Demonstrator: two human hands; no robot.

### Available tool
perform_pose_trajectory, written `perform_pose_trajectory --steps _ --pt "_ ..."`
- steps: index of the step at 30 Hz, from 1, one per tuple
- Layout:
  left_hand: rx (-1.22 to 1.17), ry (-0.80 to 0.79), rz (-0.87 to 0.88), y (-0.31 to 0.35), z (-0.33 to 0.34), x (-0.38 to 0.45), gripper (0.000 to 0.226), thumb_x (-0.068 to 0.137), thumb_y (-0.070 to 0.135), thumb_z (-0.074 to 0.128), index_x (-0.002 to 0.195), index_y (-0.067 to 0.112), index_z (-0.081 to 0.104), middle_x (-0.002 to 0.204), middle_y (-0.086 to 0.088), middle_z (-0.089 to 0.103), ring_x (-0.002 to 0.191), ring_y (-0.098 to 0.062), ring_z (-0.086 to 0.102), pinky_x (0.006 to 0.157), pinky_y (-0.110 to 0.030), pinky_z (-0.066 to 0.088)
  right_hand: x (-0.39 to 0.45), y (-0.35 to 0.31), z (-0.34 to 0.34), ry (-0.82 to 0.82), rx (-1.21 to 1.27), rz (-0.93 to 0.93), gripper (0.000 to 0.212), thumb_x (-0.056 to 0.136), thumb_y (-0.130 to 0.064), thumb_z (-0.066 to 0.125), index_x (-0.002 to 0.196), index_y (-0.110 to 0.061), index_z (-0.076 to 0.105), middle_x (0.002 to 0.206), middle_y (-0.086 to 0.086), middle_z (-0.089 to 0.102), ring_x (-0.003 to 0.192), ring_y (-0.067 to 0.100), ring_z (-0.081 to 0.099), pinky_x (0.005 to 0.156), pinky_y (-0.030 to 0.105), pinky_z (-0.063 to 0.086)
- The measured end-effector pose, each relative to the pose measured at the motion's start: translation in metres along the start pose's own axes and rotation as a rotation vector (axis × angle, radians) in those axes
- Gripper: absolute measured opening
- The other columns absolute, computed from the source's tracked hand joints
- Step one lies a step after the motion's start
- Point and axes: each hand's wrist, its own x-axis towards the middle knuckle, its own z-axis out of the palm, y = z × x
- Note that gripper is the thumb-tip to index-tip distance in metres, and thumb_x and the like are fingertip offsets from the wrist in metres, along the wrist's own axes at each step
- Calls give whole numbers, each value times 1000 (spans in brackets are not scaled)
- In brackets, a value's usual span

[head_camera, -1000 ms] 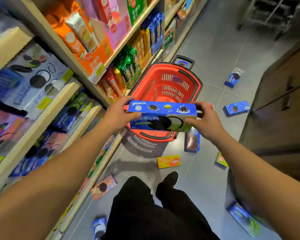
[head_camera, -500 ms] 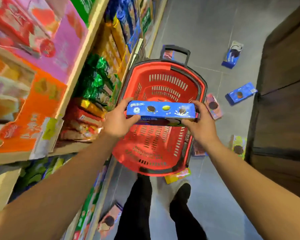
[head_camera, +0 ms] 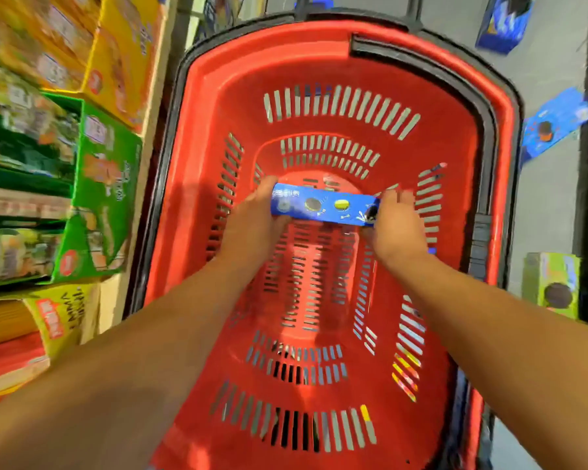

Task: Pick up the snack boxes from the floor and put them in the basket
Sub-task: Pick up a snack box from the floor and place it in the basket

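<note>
while both arms reach down into the red basket (head_camera: 197, 106), holding one blue snack box (head_camera: 323, 208) low inside it, close to the slotted bottom. can't tell if touching the bottom yet. left hand (head_camera: 252, 222) curled on the left end of the box, thumb up by the top edge. right hand (head_camera: 396, 225) on the right end, fingers looking looser and a bit blurry, but most likely holding too. long side of the box running left to right, straight across between the two hands, so each hand just as near. thin edge of the box facing up, so likely needs tipping flat or just letting go. next move, as a guess: lower a little more and open both hands.

further out, on the floor past the basket's right rim, more to pick up: a green box (head_camera: 552, 283), then a blue box (head_camera: 554, 123), then another blue box (head_camera: 504, 23) far up. shelves (head_camera: 65, 181) of snacks on the left side.
</note>
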Motion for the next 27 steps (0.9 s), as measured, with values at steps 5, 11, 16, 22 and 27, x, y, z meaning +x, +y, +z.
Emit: perform_pose_trajectory --steps 5,11,16,22,27 --pt "-43 26 39 -36 66 51 65 80 8 69 140 6 44 123 -20 62 109 -36 59 86 -30 36 54 4 51 -23 -177 44 37 89 -7 58 124 -4 45 130 17 41 101 44 59 79 44 48" --pt "-136 65 -43 -68 116 84 67 78 4 69 141 10 43 121 -17 63 108 -32 61 88 -26 38 90 1 85 10 -186 48 36 92 0 46 127 -7 45 128 18 40 105 47 56 82 48 47" --pt "-164 125 -124 -86 142 99 66 75 7 69 137 17 48 112 -15 68 102 -32 63 87 -30 41 119 3 108 56 -200 28 41 90 1 48 130 -6 44 132 18 39 107 46 54 83 47 46" --pt "-236 127 -207 -92 155 115 71 79 6 66 144 19 40 129 -4 61 117 -20 56 94 -13 33 135 8 124 89 -168 -2 51 89 0 54 137 -9 39 137 17 37 108 45 52 75 44 44" --pt "-299 76 -251 -73 141 114 85 75 3 69 148 20 30 142 2 46 127 -10 46 101 -10 30 118 6 116 14 -144 5 71 88 -5 58 149 -15 24 153 13 21 116 43 48 83 43 45"
